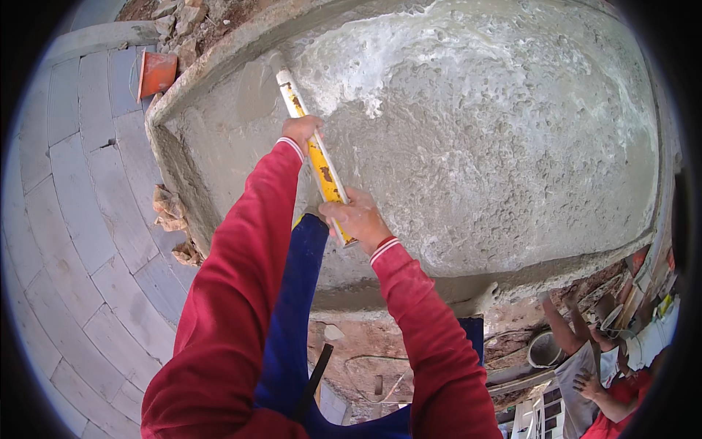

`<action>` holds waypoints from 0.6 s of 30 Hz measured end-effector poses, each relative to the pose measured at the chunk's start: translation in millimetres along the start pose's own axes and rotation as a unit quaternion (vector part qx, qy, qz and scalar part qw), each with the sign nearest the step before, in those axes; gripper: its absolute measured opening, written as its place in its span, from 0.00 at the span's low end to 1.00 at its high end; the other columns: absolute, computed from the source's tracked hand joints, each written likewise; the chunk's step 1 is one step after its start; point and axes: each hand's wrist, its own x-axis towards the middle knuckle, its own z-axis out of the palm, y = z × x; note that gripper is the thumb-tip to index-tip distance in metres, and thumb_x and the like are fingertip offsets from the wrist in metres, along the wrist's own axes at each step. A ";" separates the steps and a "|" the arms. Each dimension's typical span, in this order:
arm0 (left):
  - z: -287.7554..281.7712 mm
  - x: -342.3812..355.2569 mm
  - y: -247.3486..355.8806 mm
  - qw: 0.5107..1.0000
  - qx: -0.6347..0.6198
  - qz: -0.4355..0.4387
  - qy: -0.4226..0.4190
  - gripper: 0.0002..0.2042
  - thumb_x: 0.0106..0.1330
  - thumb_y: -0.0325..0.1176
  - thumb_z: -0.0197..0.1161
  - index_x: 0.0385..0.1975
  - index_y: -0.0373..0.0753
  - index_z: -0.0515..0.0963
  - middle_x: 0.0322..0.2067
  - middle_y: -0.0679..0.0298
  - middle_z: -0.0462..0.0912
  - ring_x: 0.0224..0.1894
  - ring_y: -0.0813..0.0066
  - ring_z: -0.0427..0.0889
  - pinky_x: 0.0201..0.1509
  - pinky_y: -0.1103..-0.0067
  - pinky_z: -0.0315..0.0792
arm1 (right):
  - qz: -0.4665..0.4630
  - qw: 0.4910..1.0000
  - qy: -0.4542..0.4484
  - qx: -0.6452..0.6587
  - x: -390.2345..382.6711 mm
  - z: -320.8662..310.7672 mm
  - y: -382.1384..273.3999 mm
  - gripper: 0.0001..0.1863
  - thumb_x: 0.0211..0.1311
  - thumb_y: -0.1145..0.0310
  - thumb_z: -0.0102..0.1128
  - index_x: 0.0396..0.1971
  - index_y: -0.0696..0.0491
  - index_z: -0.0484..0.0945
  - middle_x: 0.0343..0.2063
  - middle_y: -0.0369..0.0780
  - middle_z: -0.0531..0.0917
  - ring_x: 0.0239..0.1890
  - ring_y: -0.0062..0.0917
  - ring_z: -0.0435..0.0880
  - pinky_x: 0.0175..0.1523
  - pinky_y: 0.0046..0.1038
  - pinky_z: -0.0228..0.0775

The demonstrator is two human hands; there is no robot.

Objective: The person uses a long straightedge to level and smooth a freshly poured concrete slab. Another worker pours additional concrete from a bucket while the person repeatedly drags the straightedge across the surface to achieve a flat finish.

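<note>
2 bare hands grasp 1 long yellow-and-white bar (320,164), which slants across the left-centre of the frame over wet concrete (468,146). The left hand (300,130) wraps around its upper half; the right hand (356,217) is curled around it near its lower end, just left of the frame's centre.

The yellow-and-white bar looks stiff and straight, probably hollow metal, so I judge it fairly light for its length and hardly fragile, with its paint worn in patches. Wet cement on its faces would make it slippery; a firm hold with the 2 hands spread along it seems best for control. The wet concrete looks soft, heavy and easily marked.

Counted around them: 1 orange bucket (157,73) at the upper left, 1 grey bucket (545,350) at the lower right, 2 crumpled tan scraps (169,208) at the left, and at least 1 co-worker (620,404) at the lower right. Grey paving slabs (80,172) fill the left side, too many and too cut off to count exactly.
</note>
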 end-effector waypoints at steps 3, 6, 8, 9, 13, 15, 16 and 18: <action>58.9 -43.8 -54.9 1.000 -0.025 0.014 -0.003 0.06 0.53 0.20 0.61 0.29 0.25 0.76 0.20 0.59 0.75 0.18 0.66 0.77 0.20 0.70 0.73 | 0.024 1.000 0.009 -0.003 -54.3 -57.2 17.4 0.16 0.55 0.67 0.66 0.41 0.59 0.76 0.22 0.36 0.78 0.16 0.20 0.76 0.20 0.24 0.70; 128.1 -129.2 -127.9 0.998 -0.046 -0.022 -0.024 0.03 0.54 0.18 0.60 0.26 0.25 0.75 0.19 0.59 0.74 0.17 0.67 0.76 0.19 0.69 0.71 | 0.108 0.992 0.060 -0.021 -148.2 -121.9 37.5 0.18 0.56 0.68 0.66 0.44 0.59 0.75 0.22 0.36 0.77 0.17 0.19 0.75 0.20 0.23 0.69; 171.3 -186.9 -187.6 0.987 -0.104 -0.080 -0.096 0.02 0.56 0.19 0.59 0.23 0.29 0.75 0.19 0.61 0.73 0.16 0.68 0.74 0.19 0.71 0.70 | 0.064 0.994 0.065 -0.064 -216.9 -174.5 56.0 0.19 0.56 0.69 0.65 0.46 0.60 0.74 0.22 0.36 0.77 0.17 0.19 0.75 0.20 0.23 0.68; 193.6 -220.2 -209.9 0.985 -0.100 -0.109 -0.092 0.04 0.56 0.20 0.60 0.22 0.30 0.73 0.18 0.61 0.73 0.16 0.68 0.74 0.19 0.71 0.70 | 0.070 0.991 0.089 -0.068 -253.9 -191.1 60.7 0.19 0.57 0.69 0.65 0.46 0.60 0.74 0.22 0.36 0.77 0.17 0.19 0.74 0.20 0.23 0.68; 258.4 -337.5 -267.3 0.971 -0.023 -0.177 -0.157 0.03 0.57 0.23 0.61 0.27 0.33 0.74 0.19 0.61 0.73 0.18 0.68 0.75 0.22 0.70 0.73 | 0.106 0.980 0.162 -0.044 -388.3 -236.9 68.1 0.16 0.56 0.68 0.66 0.40 0.61 0.75 0.21 0.34 0.77 0.18 0.16 0.76 0.21 0.22 0.68; 271.7 -403.9 -267.4 0.955 -0.015 -0.199 -0.219 0.06 0.54 0.24 0.63 0.27 0.32 0.72 0.21 0.61 0.73 0.18 0.68 0.76 0.22 0.70 0.74 | 0.101 0.969 0.194 -0.111 -445.4 -250.9 84.5 0.21 0.52 0.66 0.68 0.43 0.61 0.76 0.22 0.43 0.81 0.22 0.30 0.82 0.28 0.30 0.74; 277.9 -432.6 -267.0 0.952 -0.019 -0.203 -0.227 0.06 0.55 0.24 0.63 0.28 0.33 0.72 0.22 0.61 0.74 0.20 0.68 0.77 0.23 0.70 0.75 | 0.073 0.958 0.222 -0.165 -471.7 -255.0 97.7 0.22 0.50 0.66 0.68 0.44 0.61 0.76 0.24 0.46 0.82 0.25 0.35 0.84 0.31 0.32 0.75; 296.3 -467.9 -259.1 0.947 -0.036 -0.210 -0.240 0.06 0.57 0.25 0.64 0.30 0.34 0.74 0.23 0.61 0.75 0.22 0.68 0.78 0.26 0.70 0.77 | 0.051 0.927 0.266 -0.261 -504.6 -267.9 77.8 0.27 0.47 0.64 0.69 0.49 0.58 0.76 0.30 0.55 0.83 0.36 0.47 0.85 0.43 0.40 0.76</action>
